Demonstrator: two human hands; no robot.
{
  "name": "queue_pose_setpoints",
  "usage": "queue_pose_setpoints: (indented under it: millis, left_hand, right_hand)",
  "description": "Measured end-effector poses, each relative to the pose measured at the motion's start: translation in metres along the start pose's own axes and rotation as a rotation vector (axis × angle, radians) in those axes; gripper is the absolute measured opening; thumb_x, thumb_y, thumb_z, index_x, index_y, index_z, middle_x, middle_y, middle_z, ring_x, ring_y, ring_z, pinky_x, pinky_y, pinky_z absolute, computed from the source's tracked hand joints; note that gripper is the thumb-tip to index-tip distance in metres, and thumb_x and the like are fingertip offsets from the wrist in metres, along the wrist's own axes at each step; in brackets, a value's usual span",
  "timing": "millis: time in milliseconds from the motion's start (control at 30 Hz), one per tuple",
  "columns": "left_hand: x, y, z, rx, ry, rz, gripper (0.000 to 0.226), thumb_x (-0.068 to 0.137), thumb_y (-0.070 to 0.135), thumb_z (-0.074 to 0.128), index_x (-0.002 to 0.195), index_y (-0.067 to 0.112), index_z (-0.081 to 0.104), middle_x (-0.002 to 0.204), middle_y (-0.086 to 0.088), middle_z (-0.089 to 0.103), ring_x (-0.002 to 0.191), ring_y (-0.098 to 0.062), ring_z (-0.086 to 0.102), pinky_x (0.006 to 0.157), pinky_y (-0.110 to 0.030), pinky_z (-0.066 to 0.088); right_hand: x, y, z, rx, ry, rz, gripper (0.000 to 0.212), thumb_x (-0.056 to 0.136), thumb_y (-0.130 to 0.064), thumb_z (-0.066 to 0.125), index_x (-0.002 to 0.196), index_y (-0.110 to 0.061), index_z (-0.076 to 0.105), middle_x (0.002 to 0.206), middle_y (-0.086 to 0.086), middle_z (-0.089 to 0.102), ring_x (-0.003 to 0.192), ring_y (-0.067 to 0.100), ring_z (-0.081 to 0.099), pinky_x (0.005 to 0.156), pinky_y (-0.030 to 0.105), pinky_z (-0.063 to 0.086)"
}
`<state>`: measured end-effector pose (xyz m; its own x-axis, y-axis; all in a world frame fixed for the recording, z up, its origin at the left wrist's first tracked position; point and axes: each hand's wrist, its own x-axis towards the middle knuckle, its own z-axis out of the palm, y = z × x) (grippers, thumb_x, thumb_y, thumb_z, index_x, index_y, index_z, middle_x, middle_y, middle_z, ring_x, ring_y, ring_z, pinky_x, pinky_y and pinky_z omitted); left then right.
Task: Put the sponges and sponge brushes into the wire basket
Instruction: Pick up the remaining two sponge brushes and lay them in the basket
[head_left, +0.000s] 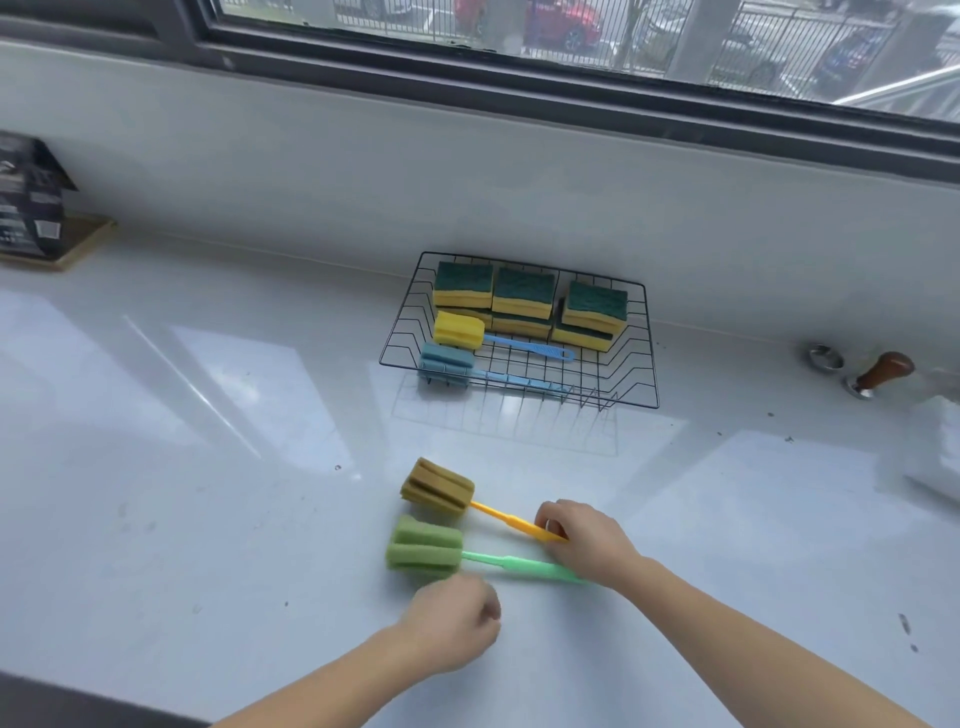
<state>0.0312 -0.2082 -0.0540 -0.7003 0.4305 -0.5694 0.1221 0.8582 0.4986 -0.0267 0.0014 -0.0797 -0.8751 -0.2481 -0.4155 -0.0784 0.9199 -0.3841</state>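
A black wire basket (650, 364) stands near the wall and holds several yellow-and-green sponges (523, 292), a yellow-headed brush (459, 330) with a blue handle and a blue sponge brush (447, 365). On the counter in front lie an olive-brown sponge brush (437, 487) with an orange handle and a green sponge brush (425, 546) with a green handle. My right hand (584, 540) is closed on the end of the orange handle and covers the tip of the green handle. My left hand (451, 621) hovers curled and holds nothing, just below the green brush head.
A dark printed box (28, 200) on a wooden board sits at the far left. At the right stand a small metal ring (825, 357), a wooden-handled tamper (880, 375) and a white object (935, 441). The window sill wall runs behind the basket.
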Motion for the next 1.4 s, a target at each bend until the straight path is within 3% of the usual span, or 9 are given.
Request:
queue_pose_setpoints:
  millis: [67, 133, 233, 333, 600, 733, 867, 1200, 1400]
  left_hand:
    - [-0.003, 0.002, 0.007, -0.527, -0.039, -0.159, 0.014, 0.087, 0.024, 0.052, 0.086, 0.018, 0.064, 0.090, -0.001, 0.067, 0.073, -0.015, 0.062, 0.064, -0.027, 0.050]
    - [-0.004, 0.003, 0.010, -0.935, -0.022, -0.336, 0.012, 0.092, 0.023, 0.051, 0.082, 0.019, 0.058, 0.083, 0.001, 0.064, 0.057, -0.009, 0.056, 0.048, -0.019, 0.039]
    - [-0.001, 0.007, 0.013, -1.442, 0.067, -0.560, 0.012, 0.094, 0.025, 0.052, 0.089, 0.015, 0.056, 0.084, -0.001, 0.066, 0.062, -0.010, 0.057, 0.046, -0.018, 0.035]
    - [0.004, 0.015, 0.011, -1.705, 0.167, -0.685, 0.013, 0.093, 0.025, 0.055, 0.085, 0.016, 0.056, 0.084, 0.000, 0.066, 0.066, -0.010, 0.056, 0.048, -0.019, 0.033]
    - [0.017, 0.027, 0.007, -1.816, 0.416, -0.709, 0.015, 0.092, 0.014, 0.057, 0.077, 0.015, 0.058, 0.073, -0.002, 0.060, 0.060, -0.012, 0.055, 0.031, -0.011, 0.037]
    - [0.016, 0.025, 0.008, -1.807, 0.445, -0.663, 0.006, 0.093, 0.009, 0.055, 0.092, 0.008, 0.061, 0.072, -0.004, 0.059, 0.063, -0.012, 0.056, 0.037, -0.013, 0.045]
    - [0.021, 0.025, 0.001, -1.805, 0.475, -0.610, 0.009, 0.093, 0.009, 0.055, 0.096, 0.008, 0.063, 0.074, -0.002, 0.060, 0.067, -0.011, 0.058, 0.048, -0.017, 0.050]
    - [0.055, 0.050, -0.084, -1.799, 0.548, -0.349, 0.023, 0.098, 0.011, 0.043, 0.092, 0.017, 0.064, 0.088, -0.001, 0.063, 0.071, -0.011, 0.060, 0.061, -0.021, 0.046]
    - [0.103, 0.072, -0.158, -1.878, 0.521, -0.281, 0.023, 0.099, 0.011, 0.040, 0.091, 0.020, 0.060, 0.088, 0.003, 0.058, 0.071, -0.010, 0.062, 0.063, -0.021, 0.046]
  right_hand:
    - [-0.001, 0.000, -0.001, 0.018, 0.005, -0.001, 0.019, 0.077, -0.023, 0.054, 0.093, -0.032, 0.054, 0.082, -0.014, 0.049, 0.077, 0.010, 0.047, 0.056, 0.023, 0.033]
    - [-0.001, -0.002, -0.001, 0.030, 0.050, -0.023, 0.019, 0.080, -0.030, 0.057, 0.099, -0.033, 0.053, 0.085, -0.014, 0.050, 0.081, 0.009, 0.047, 0.061, 0.024, 0.036]
    - [0.005, -0.013, -0.001, 0.040, 0.108, -0.032, 0.020, 0.086, -0.036, 0.055, 0.105, -0.032, 0.056, 0.096, -0.009, 0.056, 0.090, 0.010, 0.050, 0.068, 0.028, 0.039]
    - [0.011, -0.026, 0.000, 0.021, 0.104, -0.056, 0.013, 0.086, -0.030, 0.053, 0.099, -0.031, 0.057, 0.098, -0.009, 0.057, 0.085, 0.009, 0.048, 0.067, 0.029, 0.039]
    - [0.009, -0.030, 0.001, -0.016, 0.067, -0.123, 0.011, 0.082, -0.029, 0.057, 0.092, -0.026, 0.056, 0.095, -0.007, 0.059, 0.074, 0.010, 0.043, 0.062, 0.027, 0.033]
    - [0.007, -0.031, 0.001, 0.018, 0.035, -0.127, 0.009, 0.083, -0.033, 0.059, 0.089, -0.028, 0.055, 0.075, -0.015, 0.049, 0.071, 0.011, 0.043, 0.057, 0.026, 0.031]
    - [0.007, -0.034, -0.003, 0.124, 0.029, -0.097, 0.009, 0.080, -0.026, 0.060, 0.085, -0.029, 0.054, 0.082, -0.015, 0.056, 0.072, 0.011, 0.051, 0.065, 0.030, 0.044]
    - [0.040, -0.037, -0.077, 0.295, 0.413, -0.152, 0.026, 0.079, -0.013, 0.068, 0.084, -0.035, 0.055, 0.083, -0.021, 0.058, 0.083, 0.006, 0.053, 0.073, 0.035, 0.051]
    - [0.099, -0.037, -0.148, 0.287, 0.552, -0.149, 0.014, 0.081, -0.012, 0.069, 0.086, -0.024, 0.063, 0.089, -0.008, 0.065, 0.088, 0.012, 0.057, 0.077, 0.036, 0.052]
